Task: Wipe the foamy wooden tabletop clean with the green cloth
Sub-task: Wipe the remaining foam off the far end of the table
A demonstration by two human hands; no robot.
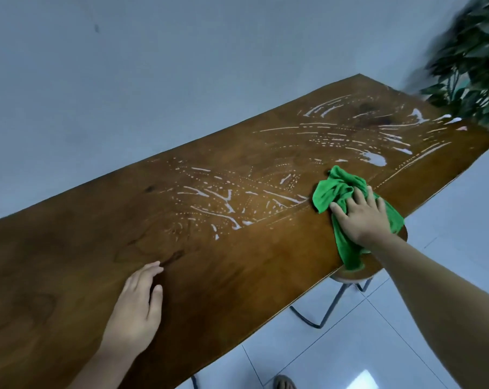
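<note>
Foam streaks the wooden tabletop from centre to two o'clock, so most wiping remains; right hand presses spread on green cloth, left hand rests flat.

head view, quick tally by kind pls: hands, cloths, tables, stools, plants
hands: 2 (left hand, right hand)
green cloth: 1
wooden table: 1
stool: 1
plant: 1
total: 6
</note>
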